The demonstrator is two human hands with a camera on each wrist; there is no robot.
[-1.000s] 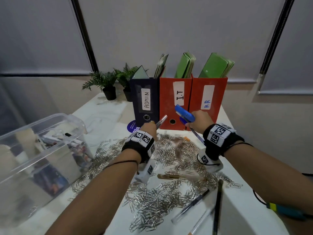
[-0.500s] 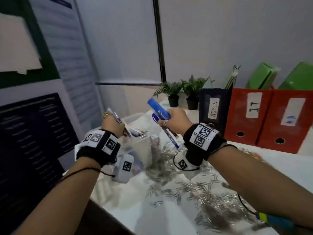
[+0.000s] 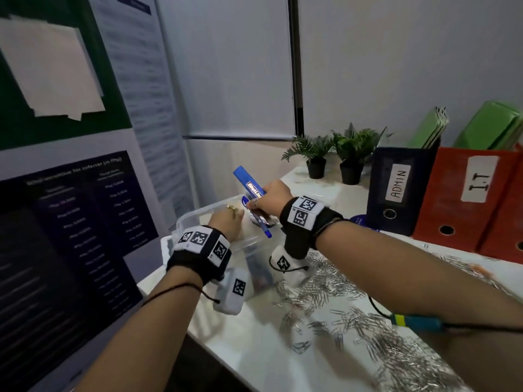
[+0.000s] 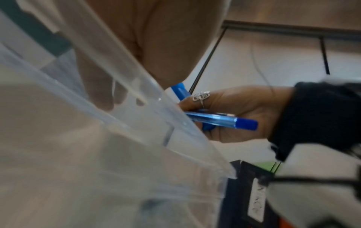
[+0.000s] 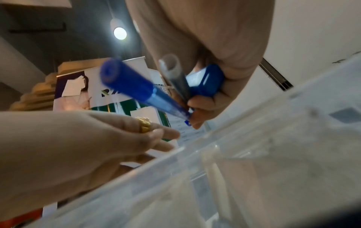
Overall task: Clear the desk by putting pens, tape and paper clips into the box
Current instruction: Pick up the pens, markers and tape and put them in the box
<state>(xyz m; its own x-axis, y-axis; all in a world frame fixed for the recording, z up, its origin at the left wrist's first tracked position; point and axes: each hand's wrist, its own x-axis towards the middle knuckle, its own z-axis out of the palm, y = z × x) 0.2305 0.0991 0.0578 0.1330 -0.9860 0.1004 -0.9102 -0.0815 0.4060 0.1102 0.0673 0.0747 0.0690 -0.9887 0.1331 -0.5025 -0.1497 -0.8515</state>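
Both hands have moved from mid-counter to the clear box (image 3: 198, 219) at its left edge. Right hand (image 3: 270, 198) grips blue pens (image 3: 261, 222) over the rim; left hand (image 3: 226, 222), fingers relaxed, holds nothing. Next: release pens into box.

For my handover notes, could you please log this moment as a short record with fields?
left hand: left hand over the clear plastic box, fingers loosely extended, holding nothing visible
right hand: right hand grips a thick blue marker, a translucent blue pen and a grey pen
desk: white desk strewn with silver paper clips
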